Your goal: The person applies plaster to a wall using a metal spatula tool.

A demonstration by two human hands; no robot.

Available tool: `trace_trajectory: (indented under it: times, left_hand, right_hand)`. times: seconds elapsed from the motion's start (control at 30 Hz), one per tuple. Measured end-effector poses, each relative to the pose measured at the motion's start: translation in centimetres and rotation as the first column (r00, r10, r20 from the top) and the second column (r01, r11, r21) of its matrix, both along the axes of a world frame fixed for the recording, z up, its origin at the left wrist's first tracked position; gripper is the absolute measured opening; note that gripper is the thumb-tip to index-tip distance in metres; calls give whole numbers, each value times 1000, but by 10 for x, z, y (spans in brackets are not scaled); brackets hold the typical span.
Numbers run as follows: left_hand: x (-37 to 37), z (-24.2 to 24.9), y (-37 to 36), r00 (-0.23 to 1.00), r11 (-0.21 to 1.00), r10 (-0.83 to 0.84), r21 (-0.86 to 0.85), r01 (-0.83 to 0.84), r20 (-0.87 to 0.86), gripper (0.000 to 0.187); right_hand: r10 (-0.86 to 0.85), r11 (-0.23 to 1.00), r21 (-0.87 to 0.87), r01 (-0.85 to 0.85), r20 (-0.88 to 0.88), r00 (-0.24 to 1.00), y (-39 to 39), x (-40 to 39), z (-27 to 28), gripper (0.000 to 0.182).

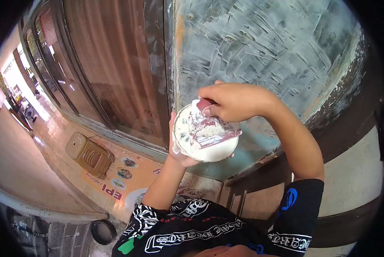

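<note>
My left hand (180, 156) is wrapped around the side and underside of a round tub (219, 155) of white putty, holding it up in front of my chest. Pinched between thumb and fingers of my right hand (237, 102) is a dark red putty spreader (213, 132), its flat blade smeared with white. The blade lies over the tub's mouth, its straight edge close over the putty. Behind both hands stands a grey wall panel (260, 47) covered with rough white streaks.
Left of the panel is a dark-framed glass window (114, 55) with a brown curtain behind it. Below, a brown plastic stool (89, 154) stands by a printed orange banner (114, 184) on the floor. A black round pan-like thing (103, 232) lies at lower left.
</note>
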State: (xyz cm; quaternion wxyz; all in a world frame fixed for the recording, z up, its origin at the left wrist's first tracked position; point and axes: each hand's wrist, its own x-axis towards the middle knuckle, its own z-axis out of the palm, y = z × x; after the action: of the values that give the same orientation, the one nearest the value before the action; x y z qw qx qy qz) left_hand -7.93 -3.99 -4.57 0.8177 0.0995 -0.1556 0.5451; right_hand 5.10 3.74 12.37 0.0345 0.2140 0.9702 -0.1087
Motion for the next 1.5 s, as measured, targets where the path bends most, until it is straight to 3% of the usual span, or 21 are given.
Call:
trace_trajectory:
  times: [0.07, 0.13, 0.17, 0.27, 0.33, 0.4, 0.47, 0.53, 0.67, 0.8, 0.87, 0.9, 1.0, 1.07, 1.1, 1.23, 1.33, 1.37, 1.4, 1.47, 1.5]
  left_hand:
    - [0, -4, 2, 986, 992, 83, 105, -69, -145, 88]
    - [-1, -2, 2, 990, 992, 61, 118, -46, -124, 90]
    - [-1, -1, 2, 994, 991, 38, 130, -24, -104, 91]
    - [0, -4, 4, 998, 988, -11, 156, 20, -59, 94]
    - [-4, -9, 8, 989, 971, -45, 227, 76, -140, 95]
    - [-2, -9, 7, 991, 972, -65, 219, 89, -114, 97]
    - [-1, -3, 0, 992, 982, -127, 144, 125, 5, 97]
    - [-1, -5, 3, 993, 975, -117, 185, 119, -21, 97]
    - [-1, -5, 3, 991, 982, -133, 130, 137, -33, 97]
    - [-3, -6, 5, 993, 968, -94, 226, 108, -69, 97]
    - [-3, -4, 4, 989, 976, -81, 193, 103, -120, 98]
    - [0, 0, 2, 993, 991, -115, 63, 116, -23, 97]
    - [1, 3, 4, 991, 986, -131, 97, 134, -36, 96]
    - [3, 0, 9, 986, 969, -167, 181, 167, -12, 100]
    - [4, 1, 11, 986, 964, -164, 207, 167, -31, 101]
    - [10, 2, 17, 979, 948, -189, 248, 201, -73, 101]
    - [20, 6, 21, 977, 935, -194, 286, 211, -87, 101]
    - [23, 8, 22, 977, 942, -190, 265, 208, -93, 101]
    - [27, 8, 23, 977, 948, -186, 243, 206, -100, 101]
    - [41, 16, 28, 972, 931, -220, 280, 234, -82, 100]
    - [46, 23, 26, 975, 956, -214, 191, 222, -62, 100]
  right_hand:
    - [10, 1000, 15, -10, 1, 1000, 1, -2, 2, 19]
    - [24, 1000, -12, -25, -98, 995, 0, -3, 13, 19]
    - [1, 994, -111, -13, -112, 994, -4, -2, 21, 19]
    - [35, 990, -133, -48, -94, 995, -1, -6, 12, 19]
    - [7, 993, -113, -15, -71, 997, 0, -8, 4, 19]
    - [50, 994, -84, -66, -173, 984, 2, -8, 2, 20]
    - [-10, 988, -155, -14, -149, 989, -1, -7, 11, 20]
    - [30, 979, -197, -58, -145, 989, -1, -6, 12, 19]
    - [21, 996, -86, -31, -115, 993, -1, -9, 9, 19]
    - [27, 979, -195, -57, -155, 988, 0, -4, 16, 19]
    - [13, 989, -144, -31, -128, 992, 2, -5, 11, 20]
    - [29, 989, -141, -48, -132, 991, 4, -4, 12, 20]
    - [52, 992, -102, -70, -167, 985, 5, 3, 21, 20]
    - [-9, 962, -268, -41, -185, 983, 4, 4, 25, 19]
    - [28, 984, -170, -54, -149, 988, 8, 3, 20, 19]
    - [-84, 975, -216, 45, -176, 981, 11, 15, 26, 20]
    - [-76, 966, -255, 34, -156, 985, 17, 28, 27, 20]
    - [-73, 994, -81, 67, -65, 995, 17, 29, 27, 20]
    - [-80, 994, -77, 76, -64, 995, 21, 33, 25, 20]
    - [-69, 967, -255, 16, -199, 978, 34, 48, 27, 22]
    - [-91, 941, -337, 15, -211, 973, 33, 52, 31, 23]
